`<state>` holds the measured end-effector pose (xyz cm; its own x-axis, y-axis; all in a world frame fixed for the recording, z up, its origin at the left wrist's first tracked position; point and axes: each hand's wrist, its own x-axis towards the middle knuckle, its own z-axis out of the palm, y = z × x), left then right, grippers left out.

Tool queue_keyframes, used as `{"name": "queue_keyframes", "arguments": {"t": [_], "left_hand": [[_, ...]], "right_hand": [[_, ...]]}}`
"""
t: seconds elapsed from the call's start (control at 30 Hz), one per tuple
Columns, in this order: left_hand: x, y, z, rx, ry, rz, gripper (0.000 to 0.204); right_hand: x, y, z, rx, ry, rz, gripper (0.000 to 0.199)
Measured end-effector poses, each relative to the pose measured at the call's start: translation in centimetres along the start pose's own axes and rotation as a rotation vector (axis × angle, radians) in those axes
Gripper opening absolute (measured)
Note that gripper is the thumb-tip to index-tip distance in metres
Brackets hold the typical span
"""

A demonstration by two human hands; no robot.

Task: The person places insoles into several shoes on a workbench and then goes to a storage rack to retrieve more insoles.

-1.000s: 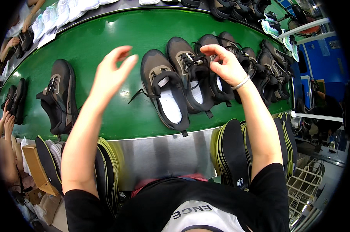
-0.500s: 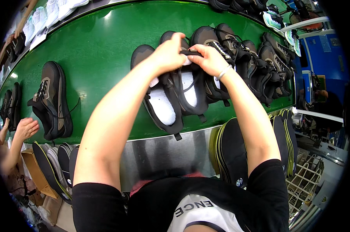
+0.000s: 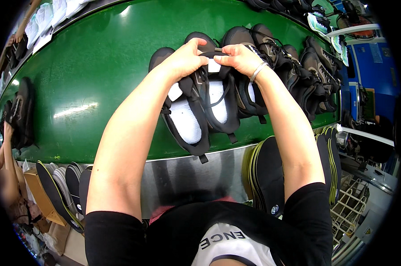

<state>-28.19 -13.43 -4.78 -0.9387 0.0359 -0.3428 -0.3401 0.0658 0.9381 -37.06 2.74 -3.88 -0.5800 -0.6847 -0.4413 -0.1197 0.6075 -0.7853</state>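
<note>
Both my hands are at the tongue [image 3: 211, 56] of a dark grey-black sneaker [image 3: 233, 116] standing on the green table. My left hand [image 3: 186, 60] pinches the tongue's left edge, and my right hand [image 3: 241, 59] pinches its right edge, stretching it between them. A white label [image 3: 214, 66] shows on the tongue's inner face. Below it, a white ribbed lining [image 3: 218, 101] is visible inside the shoe. Another sneaker [image 3: 203, 144], with the same white lining, lies close against it on the left; my left wrist covers part of it.
Several matching sneakers [image 3: 313, 66] crowd the green table [image 3: 107, 57] to my right. Stacks of black insoles [image 3: 267, 175] with yellow-green edges stand along the near metal edge. At far left, a co-worker's hand [image 3: 7, 131] touches a dark shoe [image 3: 24, 111].
The tongue is now opened out between my hands, with its white label showing. The single sneaker at left has moved farther left, and the co-worker's hand is now at the shoe there.
</note>
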Motion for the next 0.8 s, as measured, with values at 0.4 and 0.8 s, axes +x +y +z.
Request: {"name": "queue_keyframes", "arguments": {"t": [0.4,0.8], "left_hand": [[0.09,-0.57,-0.36,-0.014,0.017,0.010,0.058],[-0.55,-0.21,-0.44,0.012,0.032,0.021,0.057]], "right_hand": [[-0.29,-0.96,0.22,0.019,-0.021,0.026,0.023],[0.27,-0.13,-0.03,0.008,-0.051,0.002,0.034]]}}
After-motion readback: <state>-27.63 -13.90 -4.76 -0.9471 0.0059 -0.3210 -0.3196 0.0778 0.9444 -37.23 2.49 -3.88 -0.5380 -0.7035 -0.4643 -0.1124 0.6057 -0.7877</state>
